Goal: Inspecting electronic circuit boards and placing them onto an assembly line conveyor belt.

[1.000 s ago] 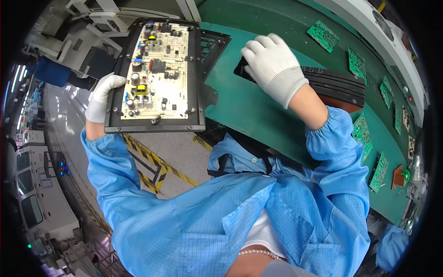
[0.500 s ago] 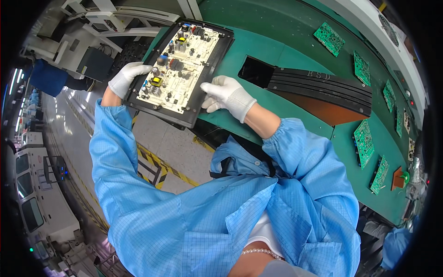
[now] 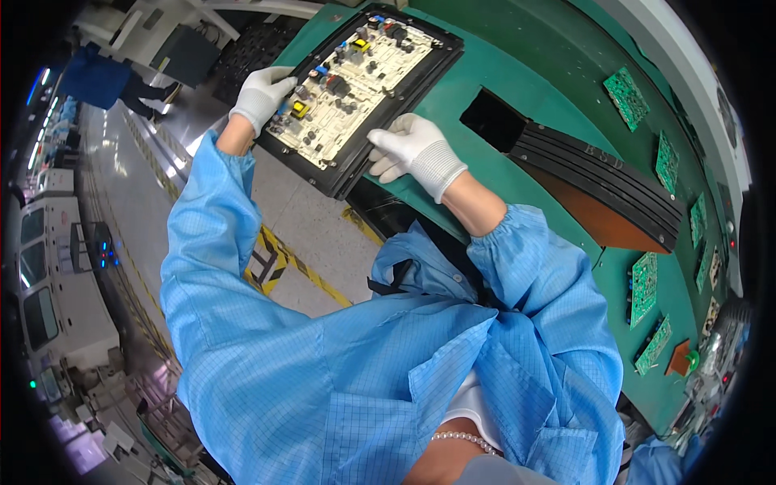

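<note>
Both my hands, in white gloves, hold a black tray (image 3: 440,58) at the bench's left end. Inside it lie cream-coloured circuit boards (image 3: 373,78) with upright components, among them yellow-wrapped transformers, black capacitors and small blue parts. My left hand (image 3: 260,101) is closed on the tray's left edge, with the thumb along its top. On the opposite edge, my right hand (image 3: 414,152) grips the near right side, thumb above and fingers curled beneath. The tray's underside is hidden, so I cannot tell whether it rests on the bench.
A black slotted holder (image 3: 602,174) with an orange-brown side stands on the green bench (image 3: 453,190), right of the tray. Several green circuit boards (image 3: 626,99) lie or lean along the far and right sides. Yellow-black tape (image 3: 303,279) marks the floor. A person (image 3: 95,77) stands far left.
The tray has moved up and right in the picture, with both hands keeping their hold. The view has turned, so the bench and holder appear farther right.
</note>
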The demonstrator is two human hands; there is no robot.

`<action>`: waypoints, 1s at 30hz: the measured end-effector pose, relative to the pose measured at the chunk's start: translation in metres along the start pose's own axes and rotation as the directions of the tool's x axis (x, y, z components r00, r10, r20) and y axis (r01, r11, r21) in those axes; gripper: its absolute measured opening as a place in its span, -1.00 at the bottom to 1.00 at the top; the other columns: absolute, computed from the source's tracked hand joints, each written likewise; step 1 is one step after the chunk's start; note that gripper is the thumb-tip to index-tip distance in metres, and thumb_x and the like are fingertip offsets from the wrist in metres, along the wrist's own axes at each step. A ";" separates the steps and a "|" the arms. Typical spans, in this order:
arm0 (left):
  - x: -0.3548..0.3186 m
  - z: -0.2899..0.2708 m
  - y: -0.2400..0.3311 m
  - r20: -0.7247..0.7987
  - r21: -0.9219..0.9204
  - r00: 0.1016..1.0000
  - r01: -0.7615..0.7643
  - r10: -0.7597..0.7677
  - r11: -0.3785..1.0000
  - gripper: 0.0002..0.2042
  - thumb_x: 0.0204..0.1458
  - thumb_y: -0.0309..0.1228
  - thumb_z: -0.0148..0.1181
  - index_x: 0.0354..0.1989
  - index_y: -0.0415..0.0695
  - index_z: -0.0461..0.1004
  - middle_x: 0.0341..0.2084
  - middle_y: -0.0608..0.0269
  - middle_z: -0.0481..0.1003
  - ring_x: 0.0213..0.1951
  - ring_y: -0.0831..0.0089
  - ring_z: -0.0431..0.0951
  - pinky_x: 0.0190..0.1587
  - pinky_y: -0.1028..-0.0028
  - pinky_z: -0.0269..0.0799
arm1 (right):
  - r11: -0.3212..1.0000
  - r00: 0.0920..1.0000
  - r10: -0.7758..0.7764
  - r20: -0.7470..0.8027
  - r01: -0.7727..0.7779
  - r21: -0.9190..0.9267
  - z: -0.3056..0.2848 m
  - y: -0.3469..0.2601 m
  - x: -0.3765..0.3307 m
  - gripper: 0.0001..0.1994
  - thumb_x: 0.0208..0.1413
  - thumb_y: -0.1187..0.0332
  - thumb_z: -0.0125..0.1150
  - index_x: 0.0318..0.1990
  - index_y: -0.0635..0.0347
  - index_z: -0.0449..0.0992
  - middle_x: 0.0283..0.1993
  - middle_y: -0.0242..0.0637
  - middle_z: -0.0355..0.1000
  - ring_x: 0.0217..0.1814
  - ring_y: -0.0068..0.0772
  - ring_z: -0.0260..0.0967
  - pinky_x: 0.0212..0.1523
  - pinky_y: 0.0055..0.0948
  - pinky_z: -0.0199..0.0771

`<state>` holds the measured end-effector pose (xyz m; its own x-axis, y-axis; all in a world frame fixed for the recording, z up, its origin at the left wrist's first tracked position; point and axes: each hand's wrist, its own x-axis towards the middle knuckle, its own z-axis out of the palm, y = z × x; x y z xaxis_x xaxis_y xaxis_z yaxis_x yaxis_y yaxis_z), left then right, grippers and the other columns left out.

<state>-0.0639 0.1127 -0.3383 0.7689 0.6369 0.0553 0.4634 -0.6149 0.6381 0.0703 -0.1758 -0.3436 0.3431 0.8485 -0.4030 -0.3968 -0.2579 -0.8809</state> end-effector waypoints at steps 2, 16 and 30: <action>0.000 0.001 -0.002 -0.031 0.076 0.999 -0.019 0.021 0.997 -0.63 0.11 -0.36 0.24 0.03 -0.36 0.53 -0.13 -0.01 0.62 -0.12 0.40 0.60 0.01 0.46 0.45 | 0.994 1.000 -0.008 0.008 0.008 -0.108 -0.003 -0.004 0.005 -0.63 0.15 0.34 0.28 -0.20 0.58 0.34 -0.37 0.08 0.52 -0.49 -0.13 0.58 -0.63 -0.36 0.60; -0.075 -0.042 0.006 -0.194 -0.099 0.976 -0.122 0.102 0.988 -0.71 0.15 -0.34 0.22 -0.05 -0.27 0.57 -0.20 0.17 0.61 -0.15 0.47 0.57 -0.02 0.49 0.45 | 0.017 0.598 -0.630 0.496 0.649 -0.761 0.019 -0.018 -0.023 -0.61 0.01 0.13 0.33 -0.07 0.18 0.53 -0.17 -0.18 0.45 -0.09 -0.15 0.41 -0.04 -0.24 0.43; -0.173 0.002 0.058 -0.047 0.223 0.987 -0.140 0.154 0.965 -0.56 -0.08 -0.59 0.23 0.06 -0.13 0.51 -0.17 0.08 0.40 -0.05 0.18 0.47 0.09 0.36 0.39 | 0.026 0.677 -0.504 0.536 0.632 -0.774 0.043 0.001 -0.007 -0.59 -0.19 0.19 0.45 -0.11 -0.08 0.53 -0.14 -0.35 0.38 0.03 -0.18 0.29 0.09 -0.25 0.25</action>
<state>-0.1692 -0.0340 -0.3120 0.8094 0.5560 0.1891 0.4378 -0.7859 0.4367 0.0309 -0.1619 -0.3311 -0.0238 0.9523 0.3041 0.8659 0.1717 -0.4698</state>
